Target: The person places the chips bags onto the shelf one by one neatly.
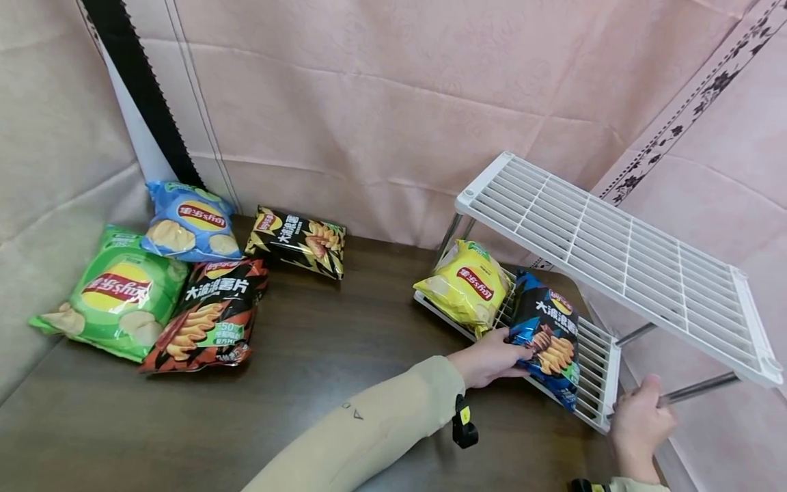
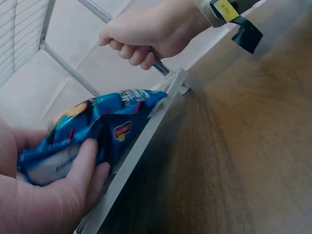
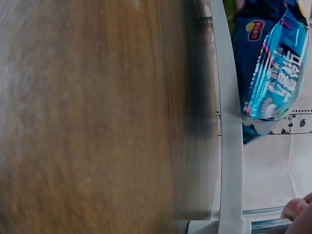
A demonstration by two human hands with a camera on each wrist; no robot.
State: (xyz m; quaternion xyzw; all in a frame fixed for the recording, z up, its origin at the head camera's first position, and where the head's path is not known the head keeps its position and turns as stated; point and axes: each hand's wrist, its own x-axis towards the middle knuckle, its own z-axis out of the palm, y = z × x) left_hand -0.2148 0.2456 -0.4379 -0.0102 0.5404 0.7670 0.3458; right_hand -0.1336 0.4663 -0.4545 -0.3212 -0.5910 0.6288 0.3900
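Observation:
My left hand (image 1: 494,359) grips the edge of a dark blue chip bag (image 1: 546,335), thumb on one side and fingers on the other in the left wrist view. That bag leans over the lower shelf (image 1: 599,372) of a white two-tier rack, beside a yellow chip bag (image 1: 476,283) that rests on the same shelf. At the rack's near right corner, my right hand (image 1: 642,420) is wrapped around a metal post (image 1: 701,389). The left wrist view shows its curled fingers (image 2: 127,51) on the post, just above the lower shelf's corner.
Above the lower tier spans the white upper shelf (image 1: 615,253). At the table's left lie a green bag (image 1: 117,294), a blue bag (image 1: 193,222), a red-black bag (image 1: 212,314) and a black-gold bag (image 1: 298,240). Pink cloth (image 1: 369,102) hangs behind the brown table (image 1: 295,403).

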